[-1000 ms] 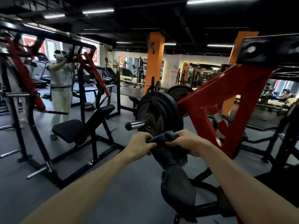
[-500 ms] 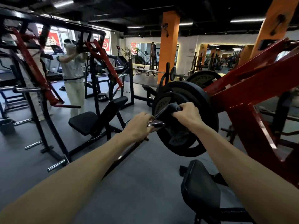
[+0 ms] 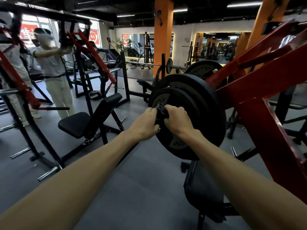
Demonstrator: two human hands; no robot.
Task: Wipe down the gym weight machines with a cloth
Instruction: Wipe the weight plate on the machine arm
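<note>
While both hands gripped the dark cloth (image 3: 162,113) against the face of the black weight plate (image 3: 196,113), the left hand (image 3: 146,126) and right hand (image 3: 177,119) sat knuckle to knuckle with fingers curled into the fabric. That plate hung on the red machine frame (image 3: 259,100), whose slanting beams crowded the right side, with a black seat pad (image 3: 202,193) just below. To the left stood an incline bench (image 3: 89,118), and beyond it another person (image 3: 53,72) reached into a red-armed machine (image 3: 93,55).

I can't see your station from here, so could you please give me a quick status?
Left hand and right hand both gripping the cloth. Cloth bunched at the weight plate hub. Nothing in the way.
</note>
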